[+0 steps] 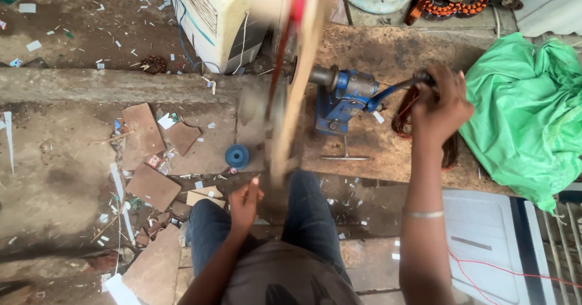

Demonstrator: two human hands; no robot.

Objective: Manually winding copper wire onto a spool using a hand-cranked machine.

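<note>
Two bare hands work over a rough, dusty concrete floor [60, 171], seen from above past the person's knees in blue denim. The left hand [244, 203] hovers just above the left knee, its fingers pinched together on something thin; what it holds is too fine to make out. Just beyond it, a tall wooden frame [297, 93] is blurred by spinning and stands on the shaft of a blue cast-metal winding machine [342, 99]. The right hand [441, 108] is farther out, its fingers closed around the dark knob of the machine's crank handle [394, 88], which sticks out to the right of the blue body. A loop of reddish-brown copper wire [403, 118] lies on the floor beneath that hand. Left of the machine sit a small round blue spool [237, 156] and flat, broken brown tile pieces [144, 132], with white paper scraps scattered about. A crumpled green plastic sheet [527, 117] bulges at the right. Farthest off stands a cream plastic air cooler [218, 14] with slatted sides.
</note>
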